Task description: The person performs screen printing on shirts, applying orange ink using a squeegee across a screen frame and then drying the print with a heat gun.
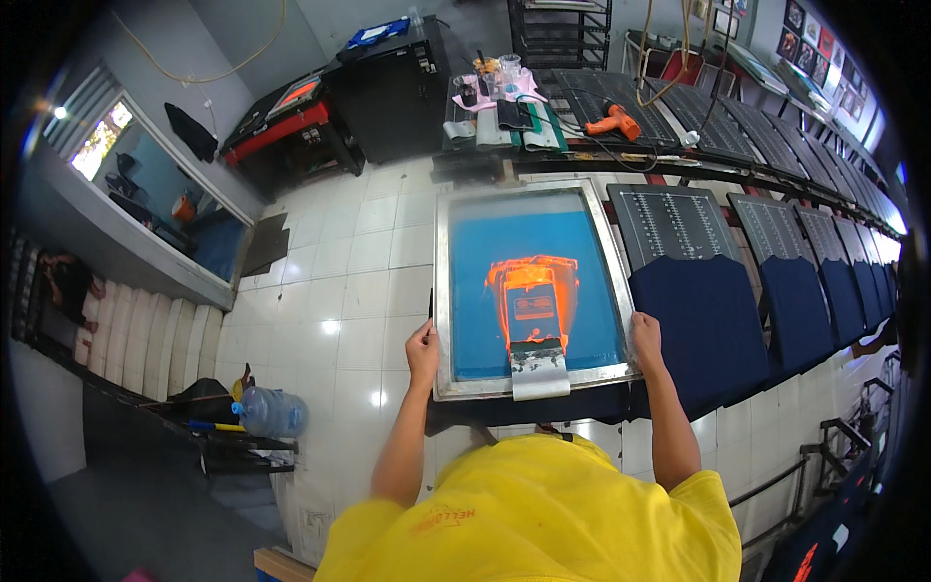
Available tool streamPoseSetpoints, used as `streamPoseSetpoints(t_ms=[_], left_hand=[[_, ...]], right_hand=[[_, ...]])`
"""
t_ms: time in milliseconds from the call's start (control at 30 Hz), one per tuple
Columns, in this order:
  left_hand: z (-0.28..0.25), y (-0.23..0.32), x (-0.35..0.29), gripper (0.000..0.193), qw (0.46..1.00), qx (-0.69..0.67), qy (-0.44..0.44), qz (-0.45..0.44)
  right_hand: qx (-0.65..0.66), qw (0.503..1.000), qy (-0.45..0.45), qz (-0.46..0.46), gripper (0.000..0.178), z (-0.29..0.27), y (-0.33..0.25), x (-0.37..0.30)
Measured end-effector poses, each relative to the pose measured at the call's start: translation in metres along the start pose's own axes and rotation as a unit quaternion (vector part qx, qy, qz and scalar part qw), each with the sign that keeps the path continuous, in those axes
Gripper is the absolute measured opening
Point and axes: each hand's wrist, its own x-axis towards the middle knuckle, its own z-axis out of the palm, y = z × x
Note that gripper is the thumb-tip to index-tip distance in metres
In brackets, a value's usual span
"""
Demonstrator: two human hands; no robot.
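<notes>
A metal-framed printing screen with blue mesh lies level in front of me. Bright orange ink is smeared around a design in its middle. A squeegee with a pale metal holder rests on the mesh and over the near edge of the frame. My left hand is closed around the left side of the frame near its lower corner. My right hand grips the right side at about the same height. What lies beneath the screen is mostly hidden; dark cloth shows past its near edge.
Right of the screen, dark blue shirts lie on a row of black boards. Behind, an orange heat gun, more squeegees and cups sit on a bench. A water jug stands at left.
</notes>
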Motion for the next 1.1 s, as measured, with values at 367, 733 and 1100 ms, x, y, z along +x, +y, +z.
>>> streamPoseSetpoints(t_ms=[367, 733, 1100], left_hand=[[0.010, -0.022, 0.039, 0.036, 0.999, -0.026, 0.022, 0.002], [0.011, -0.012, 0.060, 0.034, 0.999, -0.033, 0.006, 0.000], [0.009, -0.018, 0.063, 0.034, 0.997, -0.071, -0.007, -0.023]], right_hand=[[0.011, 0.999, 0.034, -0.034, 0.031, 0.029, 0.003, 0.030], [-0.004, 0.998, 0.025, -0.052, 0.029, 0.039, 0.017, 0.056], [-0.034, 0.997, 0.056, -0.042, 0.029, 0.044, 0.008, 0.051]])
